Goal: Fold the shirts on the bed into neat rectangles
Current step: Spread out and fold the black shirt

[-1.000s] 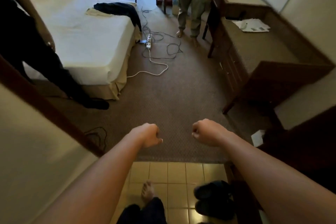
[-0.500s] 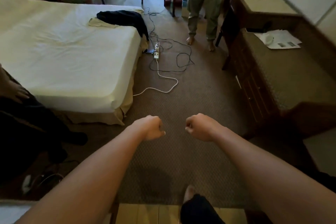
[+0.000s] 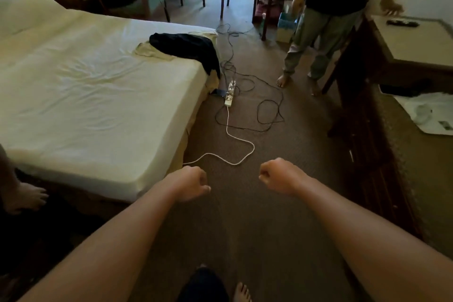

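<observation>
task not started, by look of it. dark shirt lies crumpled over pale shirt at far corner of bed, both unfolded. left hand and right hand hover over carpet, well apart from shirts, fingers curled into fists, holding nothing. all folding left. power strip and cables lie on floor along likely path.
</observation>
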The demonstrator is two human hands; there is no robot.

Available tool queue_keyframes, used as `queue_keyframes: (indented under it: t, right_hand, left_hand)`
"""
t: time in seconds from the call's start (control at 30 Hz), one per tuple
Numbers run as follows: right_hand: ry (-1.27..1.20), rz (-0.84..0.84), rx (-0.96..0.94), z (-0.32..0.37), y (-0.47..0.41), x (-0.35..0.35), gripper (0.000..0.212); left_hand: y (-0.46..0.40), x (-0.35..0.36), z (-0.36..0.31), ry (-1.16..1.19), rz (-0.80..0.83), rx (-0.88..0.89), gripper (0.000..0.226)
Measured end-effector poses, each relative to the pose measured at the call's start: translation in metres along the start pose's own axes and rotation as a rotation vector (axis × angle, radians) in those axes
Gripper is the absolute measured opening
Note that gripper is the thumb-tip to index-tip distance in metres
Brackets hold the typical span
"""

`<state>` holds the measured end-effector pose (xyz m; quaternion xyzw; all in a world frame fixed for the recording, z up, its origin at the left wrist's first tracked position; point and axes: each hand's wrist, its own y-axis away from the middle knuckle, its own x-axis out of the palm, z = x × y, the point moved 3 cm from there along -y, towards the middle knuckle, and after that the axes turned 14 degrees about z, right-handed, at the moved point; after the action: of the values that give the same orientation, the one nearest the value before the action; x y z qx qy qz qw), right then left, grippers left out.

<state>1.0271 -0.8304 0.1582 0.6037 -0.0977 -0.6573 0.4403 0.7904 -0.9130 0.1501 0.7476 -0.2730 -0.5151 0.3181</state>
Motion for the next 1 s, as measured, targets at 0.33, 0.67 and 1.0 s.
queue_keyframes:
  t: [0.33, 0.67, 1.0]
  right_hand:
    - [0.1, 0.022, -0.012, -0.031, -0.183, -0.17, 0.021]
    - [0.161, 0.061, -0.069, -0.034, -0.352, -0.328, 0.018]
    - [0.325, 0.14, -0.231, 0.007, -0.541, -0.48, 0.021]
  left_hand:
    - [-0.169, -0.197, 0.02, -0.037, -0.046, 0.003, 0.018]
    - [-0.271, -0.368, 0.062, -0.007, -0.033, -0.06, 0.028]
    - [-0.346, -0.507, 0.14, 0.244, -0.139, -0.246, 0.034]
